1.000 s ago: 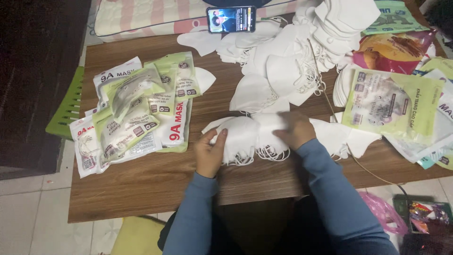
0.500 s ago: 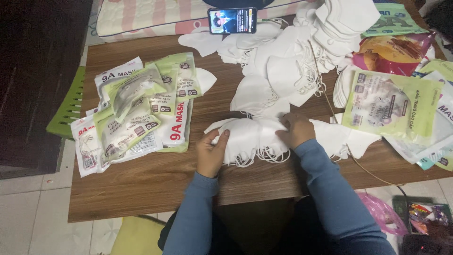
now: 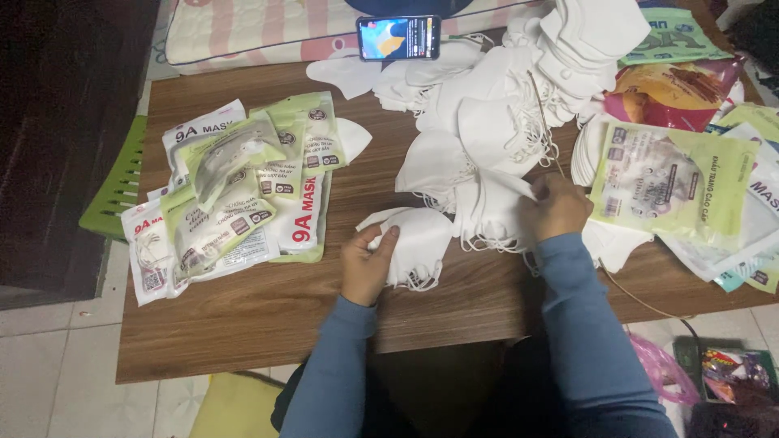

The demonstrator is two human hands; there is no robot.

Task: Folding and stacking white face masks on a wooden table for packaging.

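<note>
The left hand [image 3: 367, 266] lies nearest to the person, with the thumb on top and the fingers curled under the near edge of a small stack of white masks [image 3: 415, 243], so it grips this stack; the stack lies flat on the wooden table [image 3: 243, 324], just beyond the fingertips and a little to their right. Its long axis runs from the left fingers up toward the right, and the folded nose end seems to point away from the person, though I cannot tell this surely. The ear loops hang loose at the near side, close under the fingers; they could catch on each other or on the fingers, and then one mask may drag the others out of the stack. A bit farther, the right hand [image 3: 558, 207] is closed in a pinch on the edge of another white mask [image 3: 497, 212] at the foot of the big loose pile [image 3: 495, 105]. Because this mask touches the pile, pulling it could bring neighbours sliding down. Left of the left fingers, well apart, lie the packed mask bags [image 3: 235, 186], and beyond everything stands a phone [image 3: 398, 37].
</note>
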